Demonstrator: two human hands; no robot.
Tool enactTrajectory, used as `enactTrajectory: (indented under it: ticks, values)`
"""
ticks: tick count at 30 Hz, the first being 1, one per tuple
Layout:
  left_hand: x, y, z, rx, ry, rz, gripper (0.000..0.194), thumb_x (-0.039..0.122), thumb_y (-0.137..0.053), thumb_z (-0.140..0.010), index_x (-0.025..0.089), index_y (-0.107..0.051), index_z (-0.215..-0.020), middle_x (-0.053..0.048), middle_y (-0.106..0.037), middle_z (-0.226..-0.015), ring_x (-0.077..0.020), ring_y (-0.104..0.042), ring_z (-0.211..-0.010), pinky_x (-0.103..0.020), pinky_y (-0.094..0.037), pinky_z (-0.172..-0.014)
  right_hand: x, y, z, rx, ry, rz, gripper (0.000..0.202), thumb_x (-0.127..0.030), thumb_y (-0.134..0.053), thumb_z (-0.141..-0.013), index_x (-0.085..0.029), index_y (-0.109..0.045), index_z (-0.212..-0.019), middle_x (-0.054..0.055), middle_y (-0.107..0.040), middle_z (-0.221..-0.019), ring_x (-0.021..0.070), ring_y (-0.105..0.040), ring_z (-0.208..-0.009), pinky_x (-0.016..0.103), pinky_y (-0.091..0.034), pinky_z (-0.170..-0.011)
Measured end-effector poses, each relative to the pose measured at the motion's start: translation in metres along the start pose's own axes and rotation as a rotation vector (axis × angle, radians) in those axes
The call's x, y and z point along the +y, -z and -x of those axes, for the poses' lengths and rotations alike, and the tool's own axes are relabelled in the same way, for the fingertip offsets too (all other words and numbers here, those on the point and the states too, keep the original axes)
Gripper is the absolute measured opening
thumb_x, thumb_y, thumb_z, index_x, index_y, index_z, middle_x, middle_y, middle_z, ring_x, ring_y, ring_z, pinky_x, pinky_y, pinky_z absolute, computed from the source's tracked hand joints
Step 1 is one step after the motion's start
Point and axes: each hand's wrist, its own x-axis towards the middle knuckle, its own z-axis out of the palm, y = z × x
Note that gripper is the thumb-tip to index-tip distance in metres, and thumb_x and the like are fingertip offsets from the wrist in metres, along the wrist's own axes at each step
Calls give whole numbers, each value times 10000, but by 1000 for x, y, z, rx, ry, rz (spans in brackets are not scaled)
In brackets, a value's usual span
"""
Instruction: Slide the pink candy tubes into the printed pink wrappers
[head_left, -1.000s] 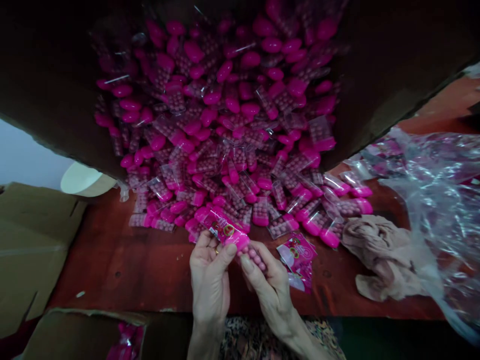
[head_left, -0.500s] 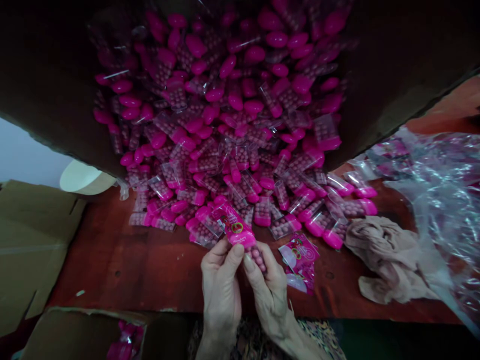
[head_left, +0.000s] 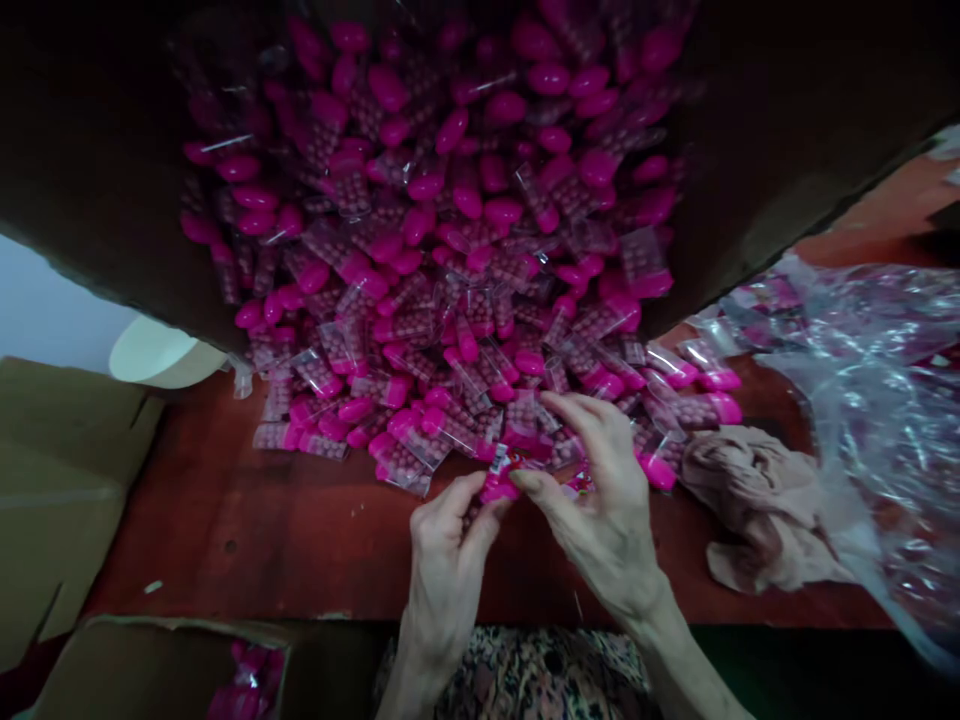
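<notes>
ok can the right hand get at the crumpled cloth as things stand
Probably yes: the crumpled cloth lies right of the right hand across some tabletop, with nothing seen blocking, though that hand is busy at the pink container.

Clear bead-filled bottle in glossy pink printed plastic [head_left: 501,487] got turned: bead end, prev. toward front R corner of red-brown wooden counter [head_left: 300,540], now pointed front L. L hand [head_left: 448,560] held that end; R hand [head_left: 607,500] came off it, spread wide, thumb at the plastic, & hid most of the flat pink printed packets [head_left: 581,482] nr. the front edge.
</notes>
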Motion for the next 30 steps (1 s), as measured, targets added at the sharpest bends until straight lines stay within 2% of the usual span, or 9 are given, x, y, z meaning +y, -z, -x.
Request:
enactTrajectory:
  ticks: [3,5,16,18,20,23,25,28,30]
  values:
    - [-2,-4,5,-37,-73,-86,173,248,-580,-813,193,-670,-950,-7,-697,-831,-127,-604,-720,-220,-457,-722,-1,-6,-6,-42,-14,-66,105,-298,-651,-790,-208,-603,-765,36,-606,-865,209,-552,-882,378,-437,-796]
    - [-4,-5,7,-48,-69,-74,165,248,-573,-819,194,-671,-940,-5,-696,-817,-127,-603,-712,-221,-457,-714,-1,-10,-4,-22,-64,-153,148,-219,-652,-790,-202,-563,-674,10,-593,-797,177,-553,-812,337,-437,-745]
    - [-3,-3,10,-26,95,203,163,289,-634,-765,158,-715,-816,-11,-669,-635,-119,-560,-561,-208,-451,-530,-3,-21,-1,-31,-252,-391,197,-222,-623,-814,-188,-548,-634,-14,-547,-730,130,-532,-699,257,-426,-639]
    - [-6,-5,9,-29,185,334,156,281,-646,-754,150,-710,-809,-17,-671,-626,-120,-577,-559,-203,-453,-517,-2,-19,-1,-46,-258,-385,174,-269,-572,-851,-195,-571,-694,-1,-563,-755,142,-543,-725,266,-438,-658]
    - [-9,-6,5,5,277,519,138,274,-652,-749,147,-695,-779,-19,-669,-600,-115,-586,-525,-193,-442,-479,0,-16,1,-25,-282,-364,144,-339,-534,-870,-211,-594,-898,31,-596,-883,172,-561,-821,298,-453,-716]
    - [-10,-7,-3,123,366,760,121,270,-668,-733,149,-671,-739,-19,-672,-589,-108,-586,-474,-183,-425,-429,-1,-14,15,33,-362,-330,313,-405,-527,-860,-229,-513,-1118,69,-587,-1041,202,-557,-937,337,-459,-792]
    - [-6,-6,-10,198,383,854,127,270,-692,-710,150,-673,-746,-24,-683,-623,-112,-605,-502,-193,-454,-462,-4,-18,27,-41,-429,-369,254,-401,-519,-867,-224,-535,-1048,54,-605,-968,186,-578,-886,309,-476,-764]
    - [2,-7,-16,291,363,935,140,271,-727,-669,153,-688,-735,-13,-680,-634,-105,-617,-550,-200,-487,-543,-11,-29,42,-329,-504,-476,251,-394,-534,-861,-204,-544,-1025,39,-632,-904,161,-599,-783,266,-493,-692]
    - [6,-7,-17,329,335,935,121,251,-742,-650,163,-698,-721,-5,-685,-654,-96,-615,-575,-195,-492,-581,-14,-37,46,-419,-515,-485,230,-369,-510,-880,-189,-550,-1017,24,-633,-851,146,-594,-727,237,-481,-642]
